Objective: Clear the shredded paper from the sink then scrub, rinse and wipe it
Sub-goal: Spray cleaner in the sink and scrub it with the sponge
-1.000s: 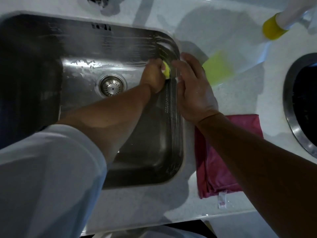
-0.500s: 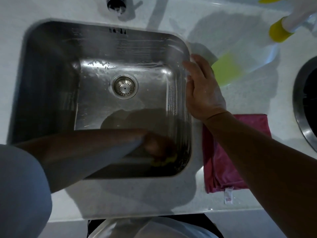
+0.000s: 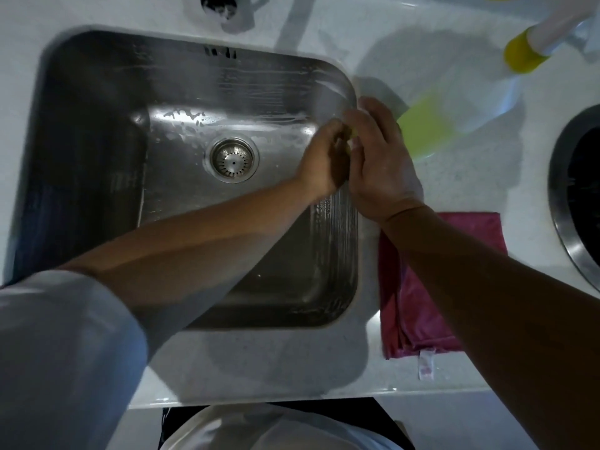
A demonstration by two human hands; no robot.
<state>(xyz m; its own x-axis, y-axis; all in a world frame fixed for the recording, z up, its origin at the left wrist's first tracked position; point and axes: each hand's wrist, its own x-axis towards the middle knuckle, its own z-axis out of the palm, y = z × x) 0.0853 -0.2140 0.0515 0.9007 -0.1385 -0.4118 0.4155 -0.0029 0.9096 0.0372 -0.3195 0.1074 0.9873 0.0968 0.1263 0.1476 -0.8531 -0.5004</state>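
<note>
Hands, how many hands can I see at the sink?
2. The left hand is inside the sink at its right wall, holding a yellow sponge. The right hand rests on the sink's right rim, next to it. None seem hidden.

Left hand grips yellow sponge against sink right wall, near the far-right corner. Right hand rests flat on the right rim, just beside it. Soapy streaks on far and right walls. Pink cloth on counter right of sink.
</note>
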